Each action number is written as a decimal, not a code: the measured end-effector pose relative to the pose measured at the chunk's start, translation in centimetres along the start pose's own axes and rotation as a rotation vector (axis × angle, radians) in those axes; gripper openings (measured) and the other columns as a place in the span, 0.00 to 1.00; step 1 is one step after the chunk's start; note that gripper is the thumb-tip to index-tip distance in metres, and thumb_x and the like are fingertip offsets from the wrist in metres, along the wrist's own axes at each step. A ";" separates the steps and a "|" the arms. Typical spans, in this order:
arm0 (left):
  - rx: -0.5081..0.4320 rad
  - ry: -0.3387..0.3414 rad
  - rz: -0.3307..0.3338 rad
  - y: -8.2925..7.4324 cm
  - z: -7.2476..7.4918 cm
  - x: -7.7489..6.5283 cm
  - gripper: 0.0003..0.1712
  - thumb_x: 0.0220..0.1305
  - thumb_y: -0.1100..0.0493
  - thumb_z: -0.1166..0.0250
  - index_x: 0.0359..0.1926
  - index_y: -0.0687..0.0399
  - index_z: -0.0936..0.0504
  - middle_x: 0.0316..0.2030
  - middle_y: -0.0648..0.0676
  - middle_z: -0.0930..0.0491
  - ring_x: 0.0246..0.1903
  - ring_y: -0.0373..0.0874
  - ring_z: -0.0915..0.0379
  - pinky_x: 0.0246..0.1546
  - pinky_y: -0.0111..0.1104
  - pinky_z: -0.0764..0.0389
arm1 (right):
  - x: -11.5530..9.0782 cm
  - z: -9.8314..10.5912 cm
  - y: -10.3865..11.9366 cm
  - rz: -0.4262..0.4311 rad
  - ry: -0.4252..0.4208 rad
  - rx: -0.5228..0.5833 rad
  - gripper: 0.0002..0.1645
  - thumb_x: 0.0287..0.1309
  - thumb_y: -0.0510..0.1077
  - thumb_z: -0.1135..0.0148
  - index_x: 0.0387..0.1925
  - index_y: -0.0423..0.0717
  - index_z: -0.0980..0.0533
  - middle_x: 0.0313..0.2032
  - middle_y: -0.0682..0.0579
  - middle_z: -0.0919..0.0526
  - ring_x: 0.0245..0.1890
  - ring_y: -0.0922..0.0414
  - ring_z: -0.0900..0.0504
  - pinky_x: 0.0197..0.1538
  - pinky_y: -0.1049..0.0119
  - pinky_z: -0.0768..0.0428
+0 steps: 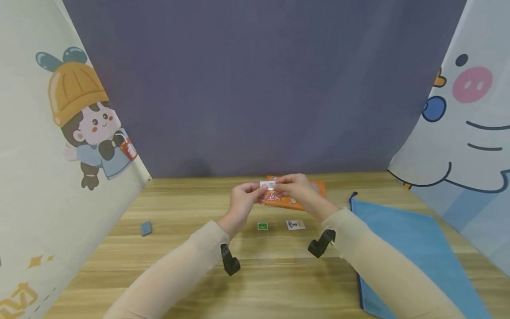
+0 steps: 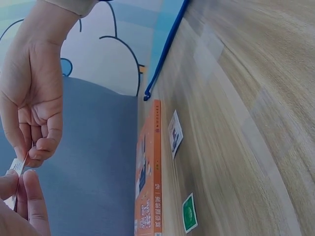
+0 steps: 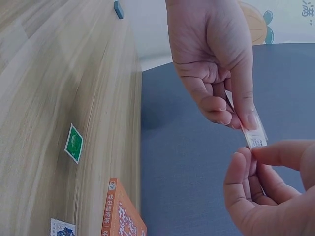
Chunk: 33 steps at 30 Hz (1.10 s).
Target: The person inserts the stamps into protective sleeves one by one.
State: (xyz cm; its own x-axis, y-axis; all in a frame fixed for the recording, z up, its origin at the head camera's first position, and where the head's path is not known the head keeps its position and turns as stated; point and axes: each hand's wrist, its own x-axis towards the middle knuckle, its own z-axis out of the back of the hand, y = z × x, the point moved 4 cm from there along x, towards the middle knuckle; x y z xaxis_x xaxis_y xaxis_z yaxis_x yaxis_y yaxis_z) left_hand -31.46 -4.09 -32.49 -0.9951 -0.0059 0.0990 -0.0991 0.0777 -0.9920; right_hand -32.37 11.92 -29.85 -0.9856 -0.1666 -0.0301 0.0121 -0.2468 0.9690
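Note:
Both hands are raised over the table, pinching a small white printed slip [image 1: 268, 184] between them. My left hand [image 1: 242, 199] grips one end with thumb and fingertips, and my right hand [image 1: 296, 188] has the other end. Fine print and a glossy, clear-looking edge show on the slip [image 3: 257, 138] in the right wrist view; its far end is hidden by fingers. Below the hands lie a green stamp [image 1: 262, 226] with a white border and, to its right, a larger pale stamp [image 1: 295, 224] with a bluish picture.
An orange book [image 1: 287, 204] lies flat behind the hands, near the dark backdrop [image 1: 255, 88]. On the right is a blue cloth bag [image 1: 406, 239] with a dark edge. A small blue-grey block [image 1: 146, 228] sits at the left of the wooden table [image 1: 179, 199].

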 end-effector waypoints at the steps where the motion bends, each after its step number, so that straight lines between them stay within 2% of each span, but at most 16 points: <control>1: 0.000 -0.001 0.000 0.0 -0.1 0.0 0.13 0.60 0.64 0.32 0.42 0.70 0.18 0.39 0.69 0.16 0.24 0.37 0.20 0.35 0.30 0.14 | 0.0 0.0 0.0 -0.005 -0.005 0.000 0.18 0.63 0.38 0.39 0.52 0.32 0.25 0.43 0.41 0.17 0.37 0.56 0.16 0.47 0.65 0.15; 8: -0.016 -0.014 0.000 -0.1 -0.5 0.1 0.12 0.59 0.65 0.32 0.41 0.71 0.18 0.28 0.56 0.15 0.23 0.38 0.20 0.33 0.30 0.13 | -0.2 -0.1 0.1 0.000 -0.056 0.019 0.17 0.61 0.38 0.38 0.50 0.33 0.24 0.41 0.45 0.16 0.31 0.62 0.17 0.44 0.69 0.15; 11: -0.023 -0.016 -0.001 0.0 -0.6 0.2 0.11 0.60 0.66 0.32 0.41 0.71 0.18 0.26 0.54 0.16 0.23 0.38 0.20 0.31 0.28 0.14 | -0.4 -0.3 0.2 -0.003 -0.068 0.027 0.17 0.62 0.37 0.38 0.50 0.33 0.24 0.42 0.45 0.17 0.31 0.62 0.17 0.45 0.69 0.15; 16: -0.021 -0.014 0.002 0.1 -0.7 0.3 0.10 0.61 0.65 0.33 0.40 0.71 0.18 0.25 0.53 0.17 0.22 0.37 0.21 0.30 0.27 0.15 | -0.5 -0.5 0.2 -0.014 -0.070 0.045 0.17 0.62 0.37 0.38 0.51 0.33 0.24 0.44 0.44 0.18 0.33 0.61 0.18 0.47 0.67 0.16; 21: -0.020 -0.001 0.011 0.0 -0.5 0.3 0.11 0.61 0.64 0.33 0.41 0.70 0.18 0.25 0.52 0.17 0.22 0.37 0.21 0.32 0.28 0.14 | -0.2 -0.4 0.1 -0.005 -0.030 0.073 0.19 0.62 0.36 0.39 0.53 0.32 0.26 0.44 0.44 0.18 0.33 0.62 0.17 0.48 0.68 0.16; 29: -0.034 0.023 0.019 0.1 -0.2 0.3 0.14 0.59 0.63 0.31 0.44 0.69 0.19 0.30 0.56 0.14 0.24 0.38 0.19 0.33 0.29 0.14 | 0.2 0.0 -0.3 0.018 0.020 0.099 0.20 0.62 0.36 0.39 0.54 0.30 0.27 0.46 0.42 0.18 0.35 0.61 0.17 0.49 0.67 0.16; 33: -0.042 0.041 0.008 0.0 -0.1 0.2 0.15 0.59 0.64 0.31 0.45 0.69 0.19 0.33 0.58 0.14 0.25 0.38 0.19 0.35 0.30 0.13 | 0.1 0.2 -0.4 0.006 -0.001 0.065 0.20 0.62 0.39 0.38 0.54 0.35 0.25 0.42 0.47 0.16 0.35 0.61 0.16 0.43 0.72 0.17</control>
State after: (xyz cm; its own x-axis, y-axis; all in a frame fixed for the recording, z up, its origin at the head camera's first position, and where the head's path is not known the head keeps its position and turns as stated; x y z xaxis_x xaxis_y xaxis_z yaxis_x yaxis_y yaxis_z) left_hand -31.63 -3.97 -32.46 -0.9949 0.0353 0.0948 -0.0899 0.1197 -0.9887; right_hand -32.53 12.23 -30.22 -0.9857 -0.1668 -0.0243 0.0068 -0.1837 0.9830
